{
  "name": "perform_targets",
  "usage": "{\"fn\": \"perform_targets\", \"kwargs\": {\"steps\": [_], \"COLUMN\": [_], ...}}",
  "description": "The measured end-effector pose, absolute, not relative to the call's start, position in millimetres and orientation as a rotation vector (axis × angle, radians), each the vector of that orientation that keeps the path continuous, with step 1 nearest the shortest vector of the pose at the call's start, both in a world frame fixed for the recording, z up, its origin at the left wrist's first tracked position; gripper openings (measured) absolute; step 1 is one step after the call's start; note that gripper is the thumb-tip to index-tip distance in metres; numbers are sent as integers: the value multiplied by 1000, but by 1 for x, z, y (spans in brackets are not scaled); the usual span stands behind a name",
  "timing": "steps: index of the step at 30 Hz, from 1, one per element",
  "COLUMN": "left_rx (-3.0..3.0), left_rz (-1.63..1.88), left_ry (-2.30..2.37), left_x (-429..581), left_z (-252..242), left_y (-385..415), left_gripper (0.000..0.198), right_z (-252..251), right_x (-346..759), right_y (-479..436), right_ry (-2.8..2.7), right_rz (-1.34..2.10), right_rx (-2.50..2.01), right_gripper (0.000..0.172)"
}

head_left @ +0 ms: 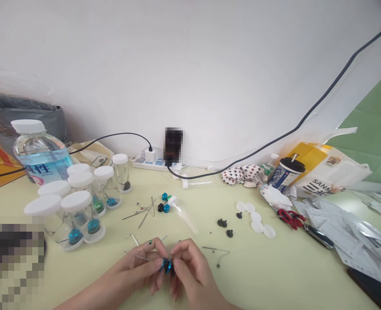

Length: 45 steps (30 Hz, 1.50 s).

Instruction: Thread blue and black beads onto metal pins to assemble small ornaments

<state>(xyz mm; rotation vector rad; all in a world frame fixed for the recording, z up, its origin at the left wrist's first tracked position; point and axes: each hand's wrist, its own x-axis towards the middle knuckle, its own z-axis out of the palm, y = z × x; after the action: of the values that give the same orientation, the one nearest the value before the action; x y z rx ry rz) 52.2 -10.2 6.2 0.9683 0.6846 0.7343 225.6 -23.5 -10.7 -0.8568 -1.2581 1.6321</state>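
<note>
My left hand (135,269) and my right hand (192,267) meet low in the middle of the view. Their fingertips pinch a small glossy blue-and-black bead (167,265), which the fingers partly hide. Thin metal wires (137,255) lie by my left hand, and a bent wire (216,251) lies to the right of my right hand. Farther up the pale yellow table (274,275), loose blue and black beads (164,203) sit beside a clear plastic tube (181,214). Several straight pins (142,213) lie to their left.
Several glass jars with white lids (81,211) stand at left, holding blue and green beads. Behind them is a water bottle (40,150). To the right lie black pieces (222,223), white discs (256,221), red-handled scissors (290,218) and stacked paper cards (348,232).
</note>
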Motion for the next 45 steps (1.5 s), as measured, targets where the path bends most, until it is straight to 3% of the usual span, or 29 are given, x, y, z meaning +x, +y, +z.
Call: {"fn": "perform_targets", "kwargs": {"steps": [19,30,45], "left_rx": [918,934,833], "left_rz": [731,741,779], "left_ry": [693,690,695], "left_x": [54,54,53], "left_z": [11,10,7], "left_y": [-9,-9,-8], "left_gripper": [15,13,13], "right_z": [-7,-7,-3], "right_x": [228,226,227], "right_y": [-26,-25,-26], "right_ry": [-1255,-1237,-1351], "right_rz": [1648,1637,1601], "right_rx": [-868,-877,-886], "right_gripper": [35,45,34]}}
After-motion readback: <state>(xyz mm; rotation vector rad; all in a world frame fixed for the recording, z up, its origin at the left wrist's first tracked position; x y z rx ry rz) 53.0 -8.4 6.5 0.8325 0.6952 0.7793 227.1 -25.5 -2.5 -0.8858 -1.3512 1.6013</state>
